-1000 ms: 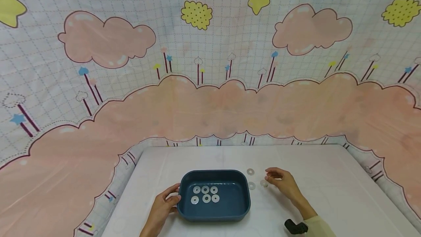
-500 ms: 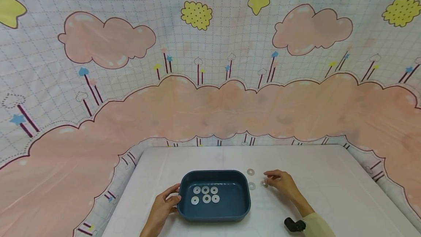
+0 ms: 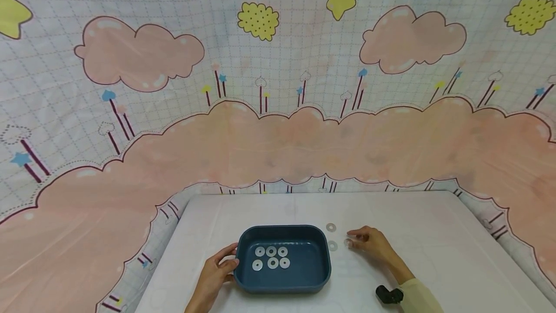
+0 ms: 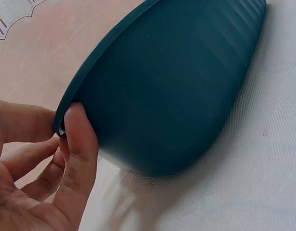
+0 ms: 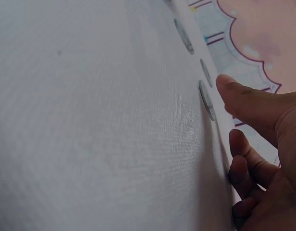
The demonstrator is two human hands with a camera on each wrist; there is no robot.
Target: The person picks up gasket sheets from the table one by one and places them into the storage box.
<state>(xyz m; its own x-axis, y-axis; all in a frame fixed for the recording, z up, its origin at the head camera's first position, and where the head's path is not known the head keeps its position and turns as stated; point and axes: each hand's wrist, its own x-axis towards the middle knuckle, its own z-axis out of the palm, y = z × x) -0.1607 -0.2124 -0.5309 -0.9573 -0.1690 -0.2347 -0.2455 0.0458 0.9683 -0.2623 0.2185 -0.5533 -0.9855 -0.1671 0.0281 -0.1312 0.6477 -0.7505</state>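
Observation:
A dark blue tray (image 3: 284, 285) stands in front of me on the white table. Flat metal washers (image 3: 272, 263) lie in it in two rows. My left hand (image 3: 214, 269) pinches the tray's left rim, its thumb (image 4: 80, 139) on the outer wall in the left wrist view. To the right of the tray are three more washers on the table: one farther back (image 3: 331, 227), one nearer (image 3: 332, 246), and a third washer (image 5: 206, 100) right at my right hand's fingertips. My right hand (image 3: 373, 244) is low over the table, fingers loosely bent, nothing between them.
A black device (image 3: 389, 295) is strapped at the right wrist, beside a pale yellow sleeve (image 3: 419, 297). Behind the white table (image 3: 260, 209) hangs a cloth printed with clouds and stars (image 3: 278, 144).
My right hand has shifted slightly left over the nearest washer, its fingertips spreading apart. The left hand and the tray stay where they were.

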